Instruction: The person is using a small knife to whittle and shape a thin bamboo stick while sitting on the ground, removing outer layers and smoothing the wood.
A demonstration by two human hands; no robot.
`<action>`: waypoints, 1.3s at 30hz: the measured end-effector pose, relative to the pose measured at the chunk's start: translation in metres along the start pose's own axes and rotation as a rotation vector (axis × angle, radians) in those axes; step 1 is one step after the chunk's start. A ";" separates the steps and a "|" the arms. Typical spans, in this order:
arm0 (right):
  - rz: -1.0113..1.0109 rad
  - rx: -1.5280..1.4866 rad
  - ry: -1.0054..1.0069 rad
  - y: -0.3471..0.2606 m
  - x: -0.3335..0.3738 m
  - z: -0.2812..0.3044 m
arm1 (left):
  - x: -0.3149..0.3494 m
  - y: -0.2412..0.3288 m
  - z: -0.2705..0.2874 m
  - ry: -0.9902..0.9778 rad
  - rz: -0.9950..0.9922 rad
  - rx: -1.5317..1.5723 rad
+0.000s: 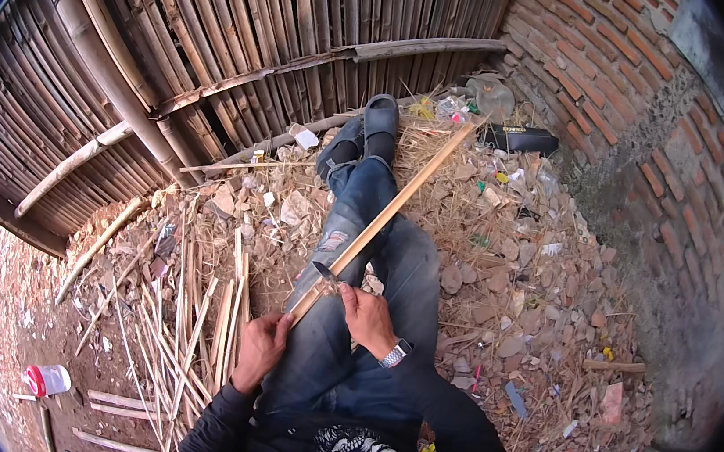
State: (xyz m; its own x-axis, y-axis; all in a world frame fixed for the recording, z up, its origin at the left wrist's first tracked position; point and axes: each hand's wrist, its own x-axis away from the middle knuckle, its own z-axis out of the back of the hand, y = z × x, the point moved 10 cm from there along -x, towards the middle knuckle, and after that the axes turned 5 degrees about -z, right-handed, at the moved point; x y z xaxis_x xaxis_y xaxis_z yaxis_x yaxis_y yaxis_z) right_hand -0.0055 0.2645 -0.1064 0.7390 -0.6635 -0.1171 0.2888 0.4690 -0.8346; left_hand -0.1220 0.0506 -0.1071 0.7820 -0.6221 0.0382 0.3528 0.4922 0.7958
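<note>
A long, pale bamboo strip (pixel 410 189) lies slantwise across my jeans, its far end up beyond my feet. My left hand (pixel 262 344) is closed round its near end, thumb on top. Over my thigh, my right hand (pixel 367 319) grips a small knife (pixel 323 270), whose dark blade rests across the strip a little ahead of my left hand. The knife's handle is mostly hidden inside my fingers. Pale shavings or split fibres show on the strip between the blade and my left thumb.
Several split bamboo strips (pixel 182 339) lie in a loose pile at my left, near a clear cup with a red lid (pixel 47 381). A bamboo wall (pixel 250 29) stands ahead and a brick wall (pixel 632 87) to the right. Rubble and litter (pixel 508 268) cover the ground; a black case (pixel 521 139) lies near the corner.
</note>
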 end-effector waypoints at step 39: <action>-0.004 0.080 0.110 0.002 -0.040 0.028 | 0.058 -0.055 -0.022 -0.535 0.713 0.858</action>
State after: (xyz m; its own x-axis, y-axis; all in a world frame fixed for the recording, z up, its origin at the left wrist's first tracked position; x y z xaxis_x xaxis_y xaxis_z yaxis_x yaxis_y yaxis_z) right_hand -0.0174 0.3083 -0.0887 0.6676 -0.7233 -0.1763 0.3421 0.5083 -0.7903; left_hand -0.0845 0.0005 -0.1618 0.2817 -0.6485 0.7072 -0.6745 0.3904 0.6267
